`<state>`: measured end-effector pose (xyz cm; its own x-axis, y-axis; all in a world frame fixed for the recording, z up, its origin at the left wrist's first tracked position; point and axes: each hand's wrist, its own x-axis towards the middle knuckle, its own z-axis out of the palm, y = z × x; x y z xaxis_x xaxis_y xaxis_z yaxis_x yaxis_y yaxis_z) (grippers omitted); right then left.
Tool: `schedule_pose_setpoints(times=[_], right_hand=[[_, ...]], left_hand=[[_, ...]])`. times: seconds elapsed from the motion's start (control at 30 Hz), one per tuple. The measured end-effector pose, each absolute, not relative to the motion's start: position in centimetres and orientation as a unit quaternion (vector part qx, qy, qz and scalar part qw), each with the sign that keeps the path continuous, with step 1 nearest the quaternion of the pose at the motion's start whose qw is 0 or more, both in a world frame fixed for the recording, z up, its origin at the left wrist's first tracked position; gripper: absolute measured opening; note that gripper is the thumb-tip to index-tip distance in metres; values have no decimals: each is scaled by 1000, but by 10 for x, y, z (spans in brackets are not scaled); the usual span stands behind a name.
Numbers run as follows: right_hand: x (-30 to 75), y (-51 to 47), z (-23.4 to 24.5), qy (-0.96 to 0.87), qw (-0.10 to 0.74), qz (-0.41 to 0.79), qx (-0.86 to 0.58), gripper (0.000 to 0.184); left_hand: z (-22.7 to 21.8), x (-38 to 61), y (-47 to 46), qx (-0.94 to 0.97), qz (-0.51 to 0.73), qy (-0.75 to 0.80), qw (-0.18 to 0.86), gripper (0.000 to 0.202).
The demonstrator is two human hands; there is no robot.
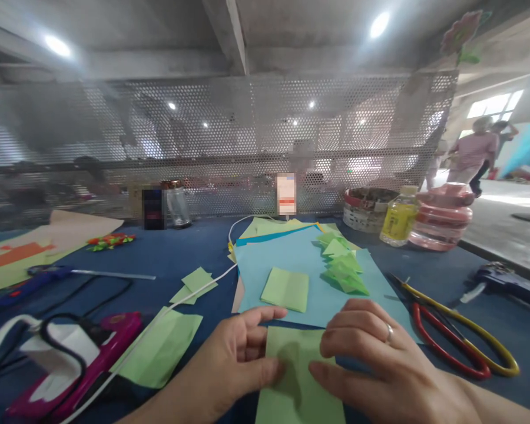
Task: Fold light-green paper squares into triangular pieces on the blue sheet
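A light green sheet of paper [300,400] lies in front of me at the bottom of the head view, with a shadow across it. My left hand [242,353] is at its left edge. The thumb presses on top, the index finger stretches out above, and the other fingers curl at the edge. Over the right edge is my right hand [371,353], wearing a ring, its fingers bent and its thumb apart from them. Just beyond is a folded green paper square [286,288] on a light blue sheet [282,253]. Crumpled green paper pieces [344,271] lie beside it.
Scissors [459,335] with red and yellow handles and a glue gun [512,285] lie right. A power strip [83,359], white cable [212,274], more green paper [163,347] and another glue gun [35,282] are left. Bottles [400,218] stand before a perforated metal screen [229,135].
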<state>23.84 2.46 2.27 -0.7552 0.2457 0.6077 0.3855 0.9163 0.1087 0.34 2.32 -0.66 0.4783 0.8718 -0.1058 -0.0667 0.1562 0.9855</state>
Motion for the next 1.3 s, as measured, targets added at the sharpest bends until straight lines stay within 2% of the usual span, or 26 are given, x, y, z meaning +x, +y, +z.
schedule_pose_setpoints(times=[0.17,0.27,0.37,0.53,0.6,0.67,0.83,1.03,1.3], right_hand=[[234,24,26,-920,327,-109,-184,21],[232,24,24,-905,360,-67,-216,9],[232,27,17,-878,384,19,-285,13],[226,32,8,-809,370,253,-381,26],[224,33,6,-780,358,302,-416,28],[222,33,6,-766,353,307,-441,28],[222,32,5,-755,358,316,-450,27],[222,28,6,-757,357,324,-442,26],[220,26,9,-759,352,330,-437,26]], left_hand=[[2,4,21,535,379,430,621,47],[4,4,20,536,390,436,609,39],[1,4,20,541,385,440,604,34],[1,7,18,586,372,415,589,24],[3,8,16,604,362,406,583,24],[6,8,14,614,358,404,576,30],[7,6,13,603,340,406,597,61],[-1,6,15,616,338,394,593,43],[5,7,13,613,319,435,577,46]])
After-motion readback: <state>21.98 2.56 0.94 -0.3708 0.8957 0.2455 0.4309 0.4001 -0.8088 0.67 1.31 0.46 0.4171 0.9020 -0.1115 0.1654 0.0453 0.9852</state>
